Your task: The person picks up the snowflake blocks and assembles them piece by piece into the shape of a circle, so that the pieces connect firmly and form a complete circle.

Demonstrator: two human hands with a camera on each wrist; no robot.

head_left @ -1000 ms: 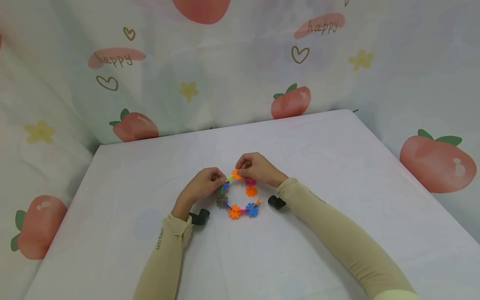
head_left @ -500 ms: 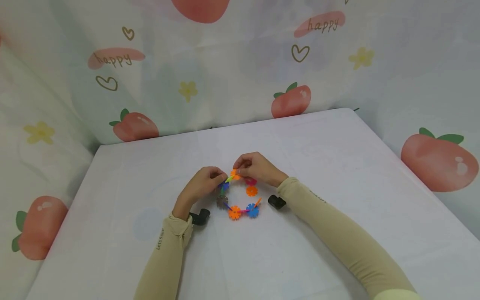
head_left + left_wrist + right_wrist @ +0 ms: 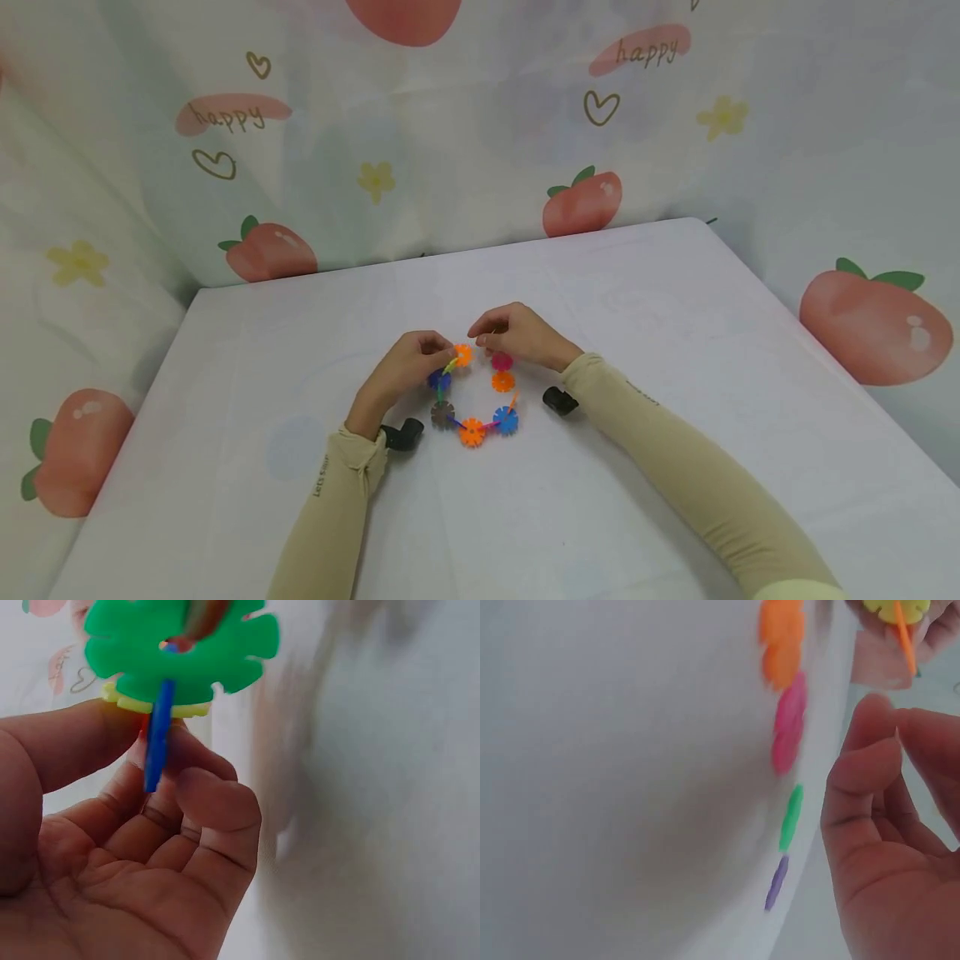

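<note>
A chain of notched, flower-shaped plastic discs curves in a ring, gapped at the far side. My left hand point(image 3: 408, 367) pinches the yellow disc point(image 3: 450, 365) between thumb and fingers, with an orange disc point(image 3: 463, 355) joined at the chain's end. In the left wrist view, a green disc point(image 3: 210, 660) and an edge-on blue disc point(image 3: 159, 742) hang in front of that hand. My right hand point(image 3: 525, 335) holds nothing; its fingers are loosely bent just right of the orange disc. Below it lies a pink disc point(image 3: 502, 362) joined to another orange disc point(image 3: 503, 382).
Nearer me the chain runs through grey point(image 3: 442, 414), orange point(image 3: 472, 432) and blue discs point(image 3: 506, 420). Green point(image 3: 791, 817) and purple discs point(image 3: 777, 883) lie below my right hand. Black wrist devices point(image 3: 405, 434) sit inside both wrists. A printed curtain point(image 3: 465, 125) backs the white table point(image 3: 637, 300).
My right hand has let go of the orange disc at the chain's end and drawn slightly right. That disc has shifted left with my left hand's grip, and the near discs have slid slightly towards me.
</note>
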